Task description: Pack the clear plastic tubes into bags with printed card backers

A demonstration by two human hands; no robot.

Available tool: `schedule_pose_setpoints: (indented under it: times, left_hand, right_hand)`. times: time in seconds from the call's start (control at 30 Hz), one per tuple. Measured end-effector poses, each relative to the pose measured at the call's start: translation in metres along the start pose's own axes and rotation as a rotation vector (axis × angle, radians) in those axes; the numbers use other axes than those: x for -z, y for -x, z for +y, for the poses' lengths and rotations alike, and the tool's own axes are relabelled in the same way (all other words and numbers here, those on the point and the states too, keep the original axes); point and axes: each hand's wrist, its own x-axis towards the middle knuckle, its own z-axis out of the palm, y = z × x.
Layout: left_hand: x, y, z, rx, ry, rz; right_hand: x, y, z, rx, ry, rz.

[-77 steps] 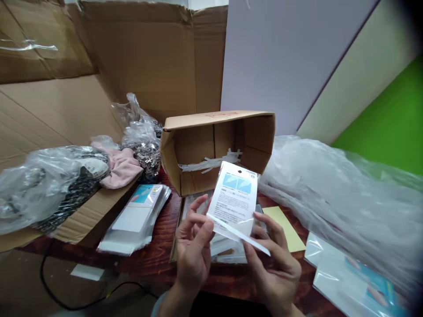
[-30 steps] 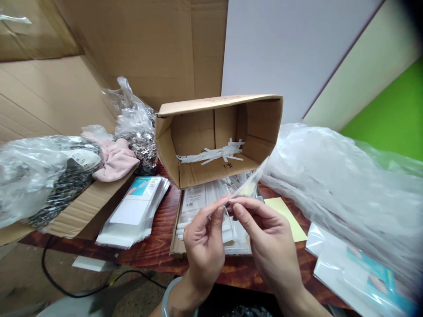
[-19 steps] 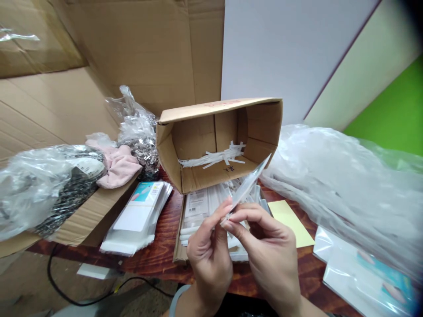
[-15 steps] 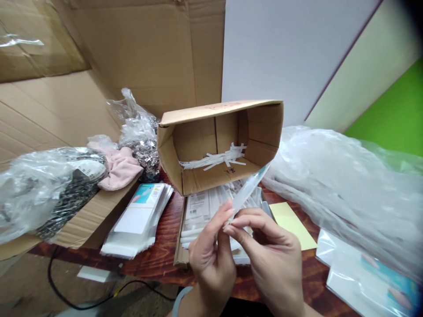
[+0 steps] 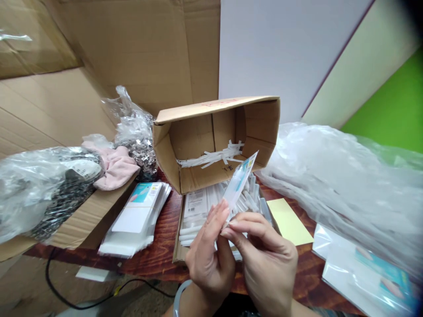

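Observation:
Between my hands stands a clear plastic packet (image 5: 238, 182) with a blue-and-white printed card in it, tilted up and away to the right. My left hand (image 5: 211, 251) grips its lower part, fingers running along the side. At the packet's lower end, the thumb and index finger of my right hand (image 5: 266, 255) are pinched together against it. What exactly the right fingertips grip is too small to make out. Below and beyond my hands is a shallow cardboard tray (image 5: 178, 253) of clear plastic packets and tubes.
An open cardboard box (image 5: 194, 178) holding white strips lies behind the tray. To the left are a stack of packaged cards (image 5: 135, 215), a pink cloth (image 5: 119, 169) and bags of metal parts (image 5: 143, 154). On the right lie a yellow sheet (image 5: 291, 222), card packets (image 5: 363, 273) and a large plastic bag (image 5: 340, 176).
The packet has turned so that more of its printed face shows, and its top has dropped slightly to the left. Both hands stay at its lower end.

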Motion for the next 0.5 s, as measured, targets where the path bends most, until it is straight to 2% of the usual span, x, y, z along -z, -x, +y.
schedule_pose_setpoints:
  times: [0.23,0.5]
  left_hand:
    - [-0.0022,0.0006,-0.0023,0.01,0.005,0.007]
    - [0.0002,0.0033,-0.0086,-0.039,-0.035,0.009]
  right_hand:
    - [-0.0023,-0.0058,-0.0007,-0.029,-0.02,-0.017]
    - [0.0004,-0.0101,-0.0023,-0.104,0.006,-0.145]
